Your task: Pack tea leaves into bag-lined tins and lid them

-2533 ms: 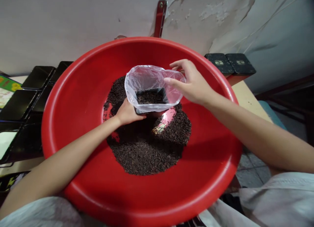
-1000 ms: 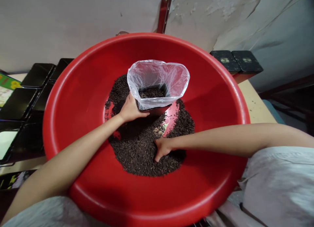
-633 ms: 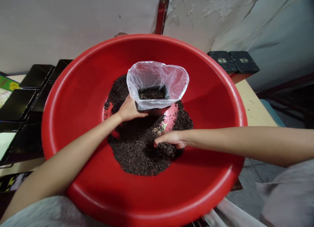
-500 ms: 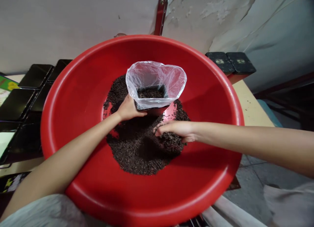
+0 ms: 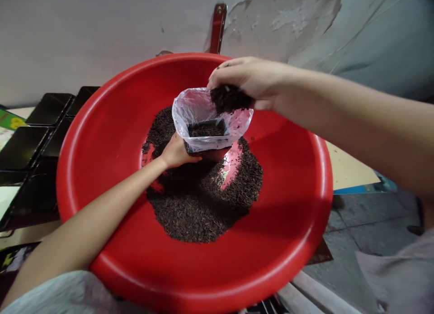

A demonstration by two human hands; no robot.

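Observation:
My left hand point(image 5: 178, 152) grips the left side of a dark tin point(image 5: 212, 152) lined with a clear plastic bag point(image 5: 196, 103), whose mouth flares wide above the rim. Dark, loose leaf-like material, perhaps tea, lies inside the tin. Over the bag's right side, my right hand point(image 5: 246, 81) is closed around a clump of dark leaves point(image 5: 228, 99). Below them, a heap of the same leaves point(image 5: 196, 219) covers part of the floor of a large red basin point(image 5: 115, 169). A bare red patch of the basin shows just right of the tin.
Several black tins or lids point(image 5: 23, 146) lie in rows left of the basin. A dark red upright piece point(image 5: 218, 29) leans against the peeling wall point(image 5: 288, 15) behind. A pale tabletop point(image 5: 349, 167) shows at the right, with grey floor tiles point(image 5: 369, 223) below.
My right hand has risen from the heap to above the bag's opening, carrying a clump of leaves. My left hand still holds the tin in nearly the same place.

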